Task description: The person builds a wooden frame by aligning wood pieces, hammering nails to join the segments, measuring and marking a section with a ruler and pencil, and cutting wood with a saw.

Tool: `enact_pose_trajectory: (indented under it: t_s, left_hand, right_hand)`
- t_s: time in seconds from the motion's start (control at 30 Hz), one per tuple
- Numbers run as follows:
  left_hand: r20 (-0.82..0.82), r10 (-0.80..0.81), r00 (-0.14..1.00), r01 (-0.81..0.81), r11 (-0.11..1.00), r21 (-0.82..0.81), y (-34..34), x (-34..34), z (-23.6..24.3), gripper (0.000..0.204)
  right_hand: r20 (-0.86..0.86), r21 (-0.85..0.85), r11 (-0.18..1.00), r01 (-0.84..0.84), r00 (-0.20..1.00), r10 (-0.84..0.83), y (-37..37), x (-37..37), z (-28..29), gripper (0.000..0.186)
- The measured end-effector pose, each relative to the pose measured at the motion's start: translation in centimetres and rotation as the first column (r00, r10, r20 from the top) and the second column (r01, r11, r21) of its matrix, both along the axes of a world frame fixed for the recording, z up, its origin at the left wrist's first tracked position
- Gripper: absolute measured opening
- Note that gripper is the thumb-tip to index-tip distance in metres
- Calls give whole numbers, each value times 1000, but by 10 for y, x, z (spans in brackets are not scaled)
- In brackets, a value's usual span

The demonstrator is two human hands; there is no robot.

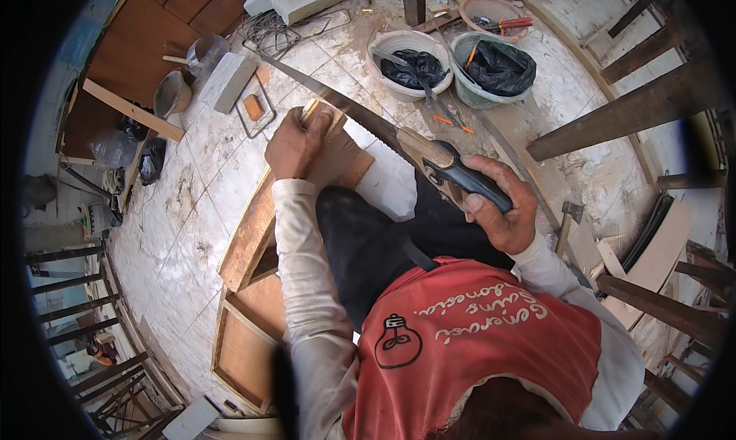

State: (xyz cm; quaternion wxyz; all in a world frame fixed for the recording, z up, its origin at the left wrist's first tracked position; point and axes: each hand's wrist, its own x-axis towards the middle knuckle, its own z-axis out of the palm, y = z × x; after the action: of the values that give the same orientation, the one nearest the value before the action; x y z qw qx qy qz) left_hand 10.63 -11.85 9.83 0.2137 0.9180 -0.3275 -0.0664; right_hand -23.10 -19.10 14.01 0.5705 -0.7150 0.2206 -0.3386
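Observation:
My left hand [299, 145] grips the upper end of a long plywood board [249, 241], its thumb on the top near the edge. In my right hand [494, 206] is the black and brown handle of a hand saw [364, 114]. The long toothed blade slants up to the left, over or just beside the board's end above my left hand; I cannot tell whether it touches the wood. A shallow wooden box [245, 340] lies under the board's lower end, beside my knee.
Buckets lined with black bags [414, 72] stand ahead, near pale blocks [230, 83] and wire. An axe [567, 218] and curved panels [652, 271] lie at right, among dark timbers [629, 106]. A metal railing [77, 310] runs along the left.

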Motion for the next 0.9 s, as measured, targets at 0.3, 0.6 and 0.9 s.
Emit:
enact_pose_trajectory:
  t_s: [0.3,0.6,0.9]
  left_hand:
    - [-7,-11,1000,11,999,41,-2,3,4,88]
    - [-108,14,994,0,991,133,-9,-4,20,101]
    - [-8,-148,989,147,977,154,-2,2,8,97]
  right_hand:
    - [38,-8,1000,-12,999,12,0,-2,-37,42]
    - [-40,-39,999,-3,999,2,0,-15,-51,42]
    - [101,98,995,-2,995,-8,12,-55,-61,45]
